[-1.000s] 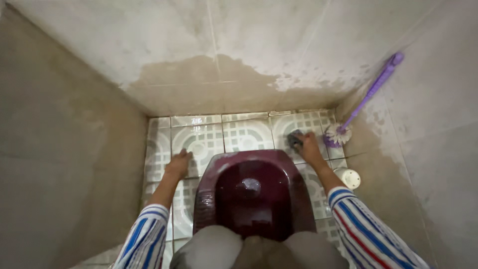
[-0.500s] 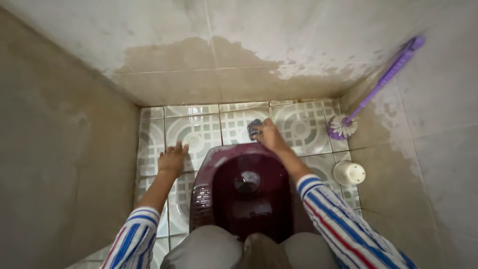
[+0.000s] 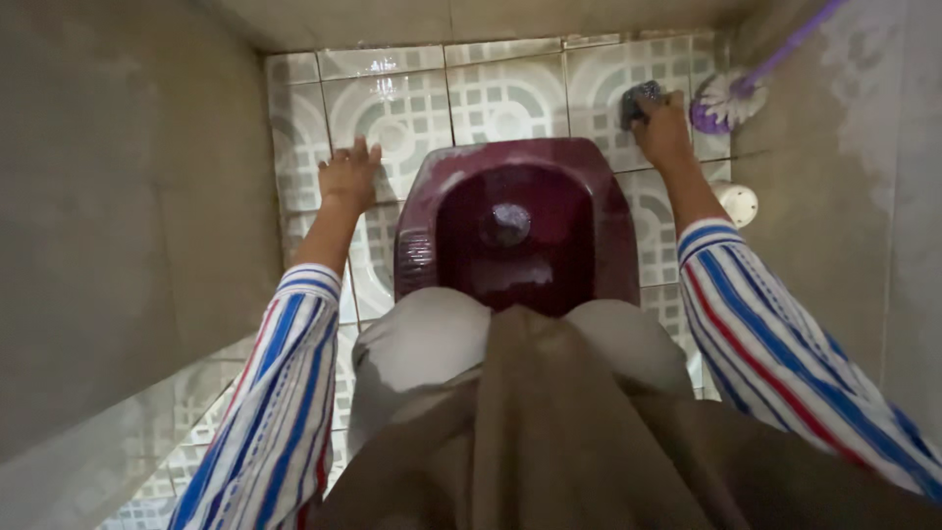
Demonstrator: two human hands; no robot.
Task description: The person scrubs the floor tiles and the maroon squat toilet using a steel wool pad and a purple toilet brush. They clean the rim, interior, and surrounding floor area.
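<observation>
- The right hand (image 3: 663,128) presses a dark scrubbing pad (image 3: 636,100) against the patterned floor tiles (image 3: 505,93), just beside the maroon squat toilet pan (image 3: 422,245).
- The left hand (image 3: 346,177) rests flat on the tiles, fingers spread, left of the pan.
- A purple-handled toilet brush (image 3: 724,98) leans in the corner near the pad.
- A white round cap (image 3: 736,201) lies by the right wall.

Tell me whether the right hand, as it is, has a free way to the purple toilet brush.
Probably yes. The right hand grips a dark scrubber on the floor tiles, and the purple toilet brush head lies just beside it with nothing between them.
</observation>
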